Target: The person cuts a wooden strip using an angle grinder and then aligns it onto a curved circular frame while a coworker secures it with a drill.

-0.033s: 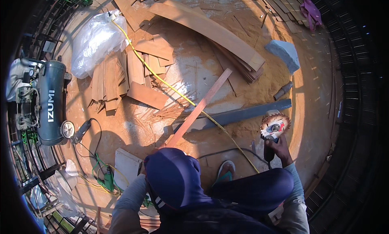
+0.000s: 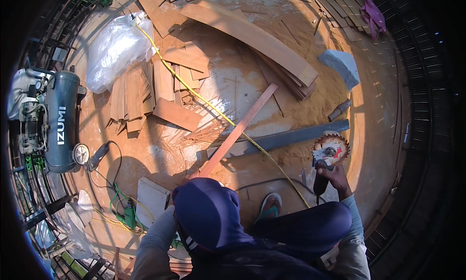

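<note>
Angle grinder (image 2: 326, 158) with its toothed round saw blade sits clenched in your right hand (image 2: 335, 175) above the sawdust-strewn floor (image 2: 291, 105), near the long reddish wooden strip (image 2: 240, 129); your left hand is hidden.

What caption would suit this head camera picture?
Right hand grips an angle grinder with a toothed disc above a sawdust-strewn floor, beside a long reddish wooden strip.
</note>
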### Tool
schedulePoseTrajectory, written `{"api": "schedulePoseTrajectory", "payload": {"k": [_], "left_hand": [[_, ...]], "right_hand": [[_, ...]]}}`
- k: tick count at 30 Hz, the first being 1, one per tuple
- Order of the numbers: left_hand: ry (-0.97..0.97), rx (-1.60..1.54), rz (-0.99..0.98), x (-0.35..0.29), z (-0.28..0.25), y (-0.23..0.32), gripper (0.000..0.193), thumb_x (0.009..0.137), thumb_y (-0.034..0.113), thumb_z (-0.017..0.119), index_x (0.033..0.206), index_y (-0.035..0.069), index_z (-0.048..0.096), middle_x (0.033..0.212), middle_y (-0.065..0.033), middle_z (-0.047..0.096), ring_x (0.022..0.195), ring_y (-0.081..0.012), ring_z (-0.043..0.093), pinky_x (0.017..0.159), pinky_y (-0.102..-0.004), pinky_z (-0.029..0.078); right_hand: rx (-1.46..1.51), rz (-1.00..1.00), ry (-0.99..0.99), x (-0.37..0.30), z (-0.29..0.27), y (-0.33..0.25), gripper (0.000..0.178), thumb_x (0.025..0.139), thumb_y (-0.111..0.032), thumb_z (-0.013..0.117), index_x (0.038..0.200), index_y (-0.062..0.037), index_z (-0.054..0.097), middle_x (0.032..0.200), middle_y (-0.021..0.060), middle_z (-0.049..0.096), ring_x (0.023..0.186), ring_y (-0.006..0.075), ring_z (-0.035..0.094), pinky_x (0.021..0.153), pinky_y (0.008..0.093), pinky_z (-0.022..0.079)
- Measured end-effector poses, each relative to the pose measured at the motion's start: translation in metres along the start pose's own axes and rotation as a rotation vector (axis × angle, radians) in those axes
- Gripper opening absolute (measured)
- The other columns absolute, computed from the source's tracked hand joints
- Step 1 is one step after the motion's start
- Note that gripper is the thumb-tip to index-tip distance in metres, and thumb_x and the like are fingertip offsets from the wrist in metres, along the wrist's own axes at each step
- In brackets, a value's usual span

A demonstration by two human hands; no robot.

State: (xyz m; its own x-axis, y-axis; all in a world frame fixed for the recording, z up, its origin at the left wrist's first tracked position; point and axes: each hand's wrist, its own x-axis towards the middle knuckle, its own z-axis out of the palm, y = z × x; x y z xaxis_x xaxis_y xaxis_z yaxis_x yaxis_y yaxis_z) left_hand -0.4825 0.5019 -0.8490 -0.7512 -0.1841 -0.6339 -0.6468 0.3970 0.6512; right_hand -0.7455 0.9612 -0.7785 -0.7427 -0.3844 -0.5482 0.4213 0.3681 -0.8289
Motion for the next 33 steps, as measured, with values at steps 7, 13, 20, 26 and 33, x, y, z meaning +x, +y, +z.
{"api": "schedulePoseTrajectory", "payload": {"k": [7,13,20,26,33], "left_hand": [[0.185,0.31,-0.094,0.045,0.02,0.0,0.048,0.085,0.036,0.079,0.117,0.003,0.064,0.094,-0.0247,0.073,0.09,-0.0453,0.072,0.077,-0.0524,0.056],[0.213,0.408,-0.08,0.043,0.024,0.0,0.047,0.085,0.036,0.079,0.115,0.004,0.064,0.087,-0.0272,0.071,0.084,-0.0466,0.071,0.075,-0.0549,0.055],[0.176,0.405,-0.072,0.037,0.021,-0.009,0.045,0.086,0.037,0.077,0.113,0.005,0.061,0.088,-0.0274,0.072,0.088,-0.0486,0.071,0.077,-0.0567,0.056],[0.036,0.553,-0.225,0.007,-0.041,0.028,0.037,0.081,0.027,0.08,0.102,0.004,0.06,0.082,-0.0253,0.071,0.084,-0.0471,0.072,0.072,-0.0561,0.054],[0.186,0.506,0.525,0.035,-0.102,0.189,0.027,0.088,0.02,0.077,0.099,0.0,0.063,0.072,-0.0256,0.066,0.069,-0.0458,0.068,0.059,-0.0499,0.052]], "right_hand": [[0.164,0.038,-0.148,0.028,0.014,-0.02,0.072,0.075,-0.029,0.087,0.131,0.0007,0.054,0.109,0.0118,0.07,0.094,0.0201,0.07,0.083,0.036,0.059],[0.1,0.015,-0.22,0.039,0.023,-0.016,0.074,0.074,-0.038,0.087,0.128,0.002,0.055,0.106,0.0109,0.069,0.093,0.0207,0.07,0.086,0.0389,0.059],[0.585,-0.056,-0.07,0.031,0.038,0.005,0.077,0.077,-0.045,0.082,0.129,0.0042,0.053,0.105,0.0153,0.065,0.098,0.0302,0.071,0.094,0.0471,0.059],[0.569,-0.175,0.115,0.003,0.008,0.003,0.075,0.08,-0.045,0.079,0.131,0.0016,0.05,0.103,0.0141,0.065,0.089,0.0228,0.07,0.076,0.0399,0.061],[0.861,-0.532,0.432,-0.037,-0.044,0.024,0.069,0.093,-0.048,0.067,0.138,0.0016,0.048,0.108,0.0145,0.065,0.091,0.0244,0.069,0.08,0.0402,0.06]]}}
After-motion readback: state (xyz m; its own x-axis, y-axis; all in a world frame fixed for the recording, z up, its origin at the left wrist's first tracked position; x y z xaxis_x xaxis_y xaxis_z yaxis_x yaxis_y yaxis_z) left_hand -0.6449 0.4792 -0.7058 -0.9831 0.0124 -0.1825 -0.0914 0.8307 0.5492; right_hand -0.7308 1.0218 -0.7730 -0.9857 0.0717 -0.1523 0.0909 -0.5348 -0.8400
